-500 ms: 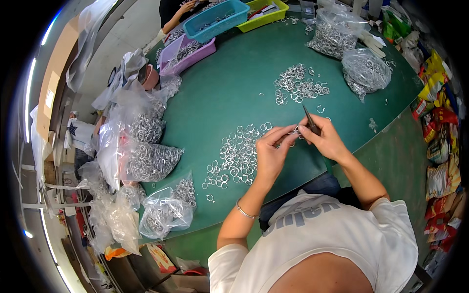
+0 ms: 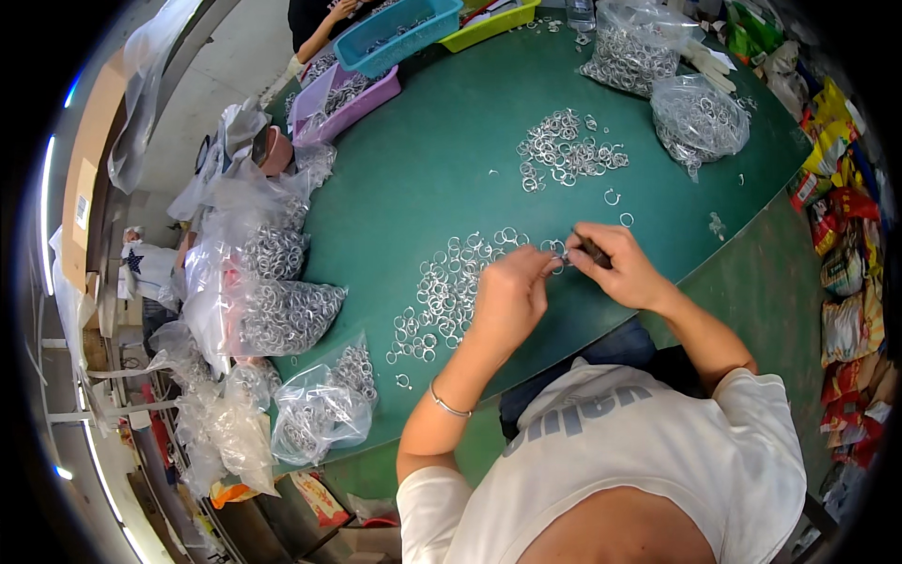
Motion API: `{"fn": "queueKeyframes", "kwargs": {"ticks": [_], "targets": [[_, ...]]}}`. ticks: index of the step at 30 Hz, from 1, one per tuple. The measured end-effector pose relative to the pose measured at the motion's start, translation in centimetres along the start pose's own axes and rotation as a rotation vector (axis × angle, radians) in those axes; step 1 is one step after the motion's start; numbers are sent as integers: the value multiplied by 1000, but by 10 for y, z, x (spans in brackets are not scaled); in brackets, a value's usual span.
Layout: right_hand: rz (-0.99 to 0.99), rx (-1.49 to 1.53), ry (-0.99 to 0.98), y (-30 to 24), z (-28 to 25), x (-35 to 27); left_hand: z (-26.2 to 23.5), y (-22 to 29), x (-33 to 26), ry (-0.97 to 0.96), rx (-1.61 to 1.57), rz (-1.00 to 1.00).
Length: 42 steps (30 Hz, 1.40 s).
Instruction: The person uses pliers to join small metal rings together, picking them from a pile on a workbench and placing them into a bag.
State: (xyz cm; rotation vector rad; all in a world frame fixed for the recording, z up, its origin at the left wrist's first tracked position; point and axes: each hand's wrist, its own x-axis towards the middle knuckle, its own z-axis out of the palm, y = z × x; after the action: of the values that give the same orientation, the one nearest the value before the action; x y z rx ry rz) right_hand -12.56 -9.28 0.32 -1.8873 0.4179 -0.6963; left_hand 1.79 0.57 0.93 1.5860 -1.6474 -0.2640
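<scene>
Gripping dark tool [image 2: 594, 252], right hand [image 2: 624, 270] now turned

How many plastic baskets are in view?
3: a purple basket towards the far left of the table, a blue basket just right of it, and a yellow-green basket further right. Others may be hidden past the top edge.

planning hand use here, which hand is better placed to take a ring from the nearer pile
Probably the left hand: it is close beside the nearer pile of rings, though its own grip is hard to make out. The right hand is farther from that pile and holds a dark tool.
</scene>
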Motion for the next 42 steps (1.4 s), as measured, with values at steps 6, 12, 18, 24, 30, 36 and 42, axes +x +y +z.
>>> {"fn": "queueKeyframes", "kwargs": {"ticks": [6,12,18,24,30,36,42], "targets": [[125,-56,-31,-8,-3,3,0,0,-4,-18,106,99],[223,-288,-4,-5,-3,-1,9,-7,0,276,-243,-241],[212,-398,-45,-1,10,-6,14,-4,-5,413,-382,-424],[197,-443,-106,10,14,-8,22,-1,-10,429,-474,-459],[187,-447,-62,17,18,-9,30,-6,-14,381,-188,-178],[91,-484,29,33,23,-13,54,-20,-29,272,-672,-486],[-19,-460,110,55,36,-19,54,-27,-35,230,-874,-657]]}}
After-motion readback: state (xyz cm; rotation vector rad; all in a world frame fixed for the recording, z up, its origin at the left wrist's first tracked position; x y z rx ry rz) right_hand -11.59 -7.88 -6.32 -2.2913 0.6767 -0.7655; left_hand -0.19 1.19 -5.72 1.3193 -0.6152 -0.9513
